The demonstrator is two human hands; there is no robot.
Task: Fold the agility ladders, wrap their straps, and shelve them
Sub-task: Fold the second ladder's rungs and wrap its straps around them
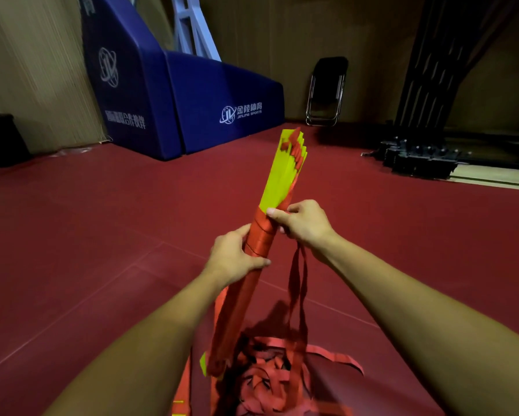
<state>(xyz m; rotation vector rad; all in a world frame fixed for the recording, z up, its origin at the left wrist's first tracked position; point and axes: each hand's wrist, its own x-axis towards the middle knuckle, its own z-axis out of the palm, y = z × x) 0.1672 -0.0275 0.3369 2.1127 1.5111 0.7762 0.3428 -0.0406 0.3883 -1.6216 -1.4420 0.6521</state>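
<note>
Agility ladder [282,175] is folded into a tight bundle of yellow rungs, held tilted up in front of the person, above the red floor [102,235]. Left hand [235,256] has its fingers curled round the bundle just below the wound turns of red strap [261,238]. Right hand [301,220] pinches the strap at the top of the wrap. The slack hangs from that hand into a loose heap on the floor. Blue padded base [192,100] and folding chair [327,91] sit by the far wall.
</note>
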